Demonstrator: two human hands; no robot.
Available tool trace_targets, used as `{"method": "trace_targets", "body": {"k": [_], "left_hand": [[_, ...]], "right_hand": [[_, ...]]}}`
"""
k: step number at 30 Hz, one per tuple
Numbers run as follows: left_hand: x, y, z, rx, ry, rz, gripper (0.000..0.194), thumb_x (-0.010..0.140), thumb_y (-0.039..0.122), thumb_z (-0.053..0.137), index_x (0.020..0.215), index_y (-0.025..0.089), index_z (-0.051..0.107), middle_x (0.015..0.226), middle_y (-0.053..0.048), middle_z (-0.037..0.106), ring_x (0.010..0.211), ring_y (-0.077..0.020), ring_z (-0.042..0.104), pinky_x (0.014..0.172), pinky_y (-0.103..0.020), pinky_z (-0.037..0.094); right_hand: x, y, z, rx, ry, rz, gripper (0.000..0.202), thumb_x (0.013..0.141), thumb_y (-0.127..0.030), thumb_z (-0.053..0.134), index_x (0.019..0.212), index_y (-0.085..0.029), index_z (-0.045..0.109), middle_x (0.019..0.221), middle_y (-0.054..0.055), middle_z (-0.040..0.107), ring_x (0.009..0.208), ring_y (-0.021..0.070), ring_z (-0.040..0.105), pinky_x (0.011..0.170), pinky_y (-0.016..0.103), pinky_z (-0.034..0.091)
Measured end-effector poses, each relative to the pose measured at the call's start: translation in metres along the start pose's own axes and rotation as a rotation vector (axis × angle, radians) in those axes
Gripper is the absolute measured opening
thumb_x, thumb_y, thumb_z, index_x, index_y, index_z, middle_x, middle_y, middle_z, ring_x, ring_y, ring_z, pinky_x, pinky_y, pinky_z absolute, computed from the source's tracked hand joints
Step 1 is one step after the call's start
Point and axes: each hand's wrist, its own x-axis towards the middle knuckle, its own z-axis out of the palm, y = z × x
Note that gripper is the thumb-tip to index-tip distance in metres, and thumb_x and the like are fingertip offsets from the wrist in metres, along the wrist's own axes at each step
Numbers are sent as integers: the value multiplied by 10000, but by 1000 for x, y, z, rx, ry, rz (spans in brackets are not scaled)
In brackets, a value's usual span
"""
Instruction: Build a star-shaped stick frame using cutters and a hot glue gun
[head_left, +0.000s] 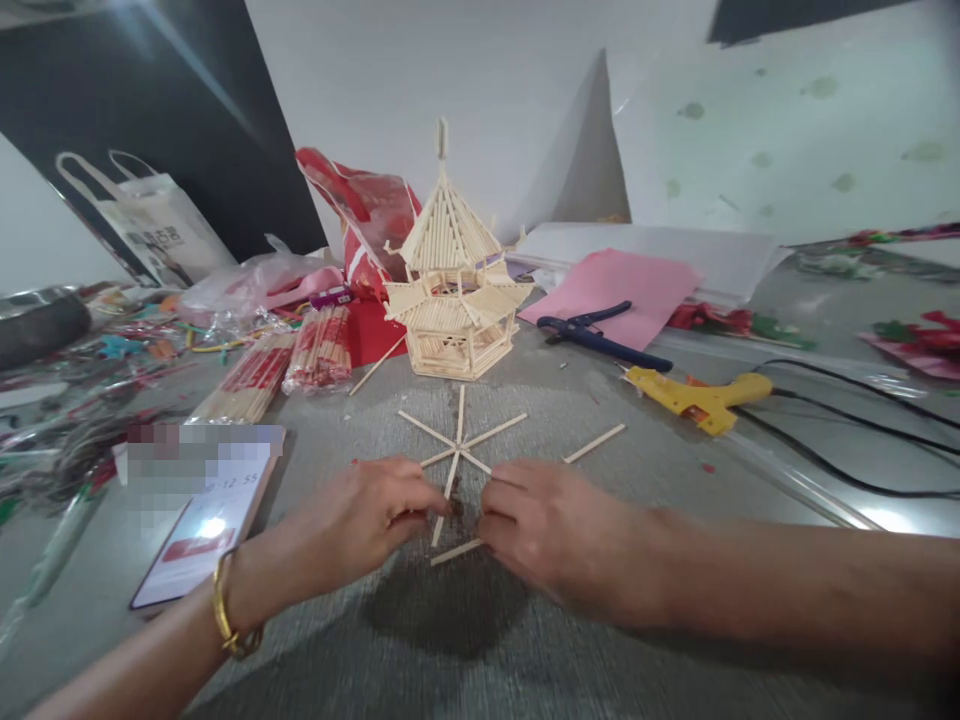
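Observation:
Several thin wooden sticks form a star (459, 447) on the grey table, their inner ends meeting at its centre. At the star's lower left, my left hand (386, 508) has curled fingers beside the stick that points toward me; whether they pinch anything is hidden. My right hand (536, 525) is closed at the lower right of the star, its fingers on the inner end of a loose stick (456, 552) that sticks out to the left. Another loose stick (595, 443) lies beyond my right hand. Behind the star stands a pagoda model (454, 290) made of sticks.
A yellow glue gun (697, 397) with black cables and dark blue pliers (607, 343) lie at the right. Pink paper (622, 290) is behind them. At the left are a phone (214, 530), packs of sticks (251, 378) and a metal bowl (41, 325).

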Motion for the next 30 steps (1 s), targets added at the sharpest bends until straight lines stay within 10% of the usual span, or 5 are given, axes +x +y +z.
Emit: {"method": "trace_targets", "body": {"k": [30], "left_hand": [[4,-19,16,-117,-16,84,214,859,80,493,835,184,678,792,1,647,769,-114,589,686,-200,393]], "right_hand": [[10,-9,16,-53,-79,73,127,847,-142,490,776,-121,594,722,57,573,703,178,519,606,309,424]]}}
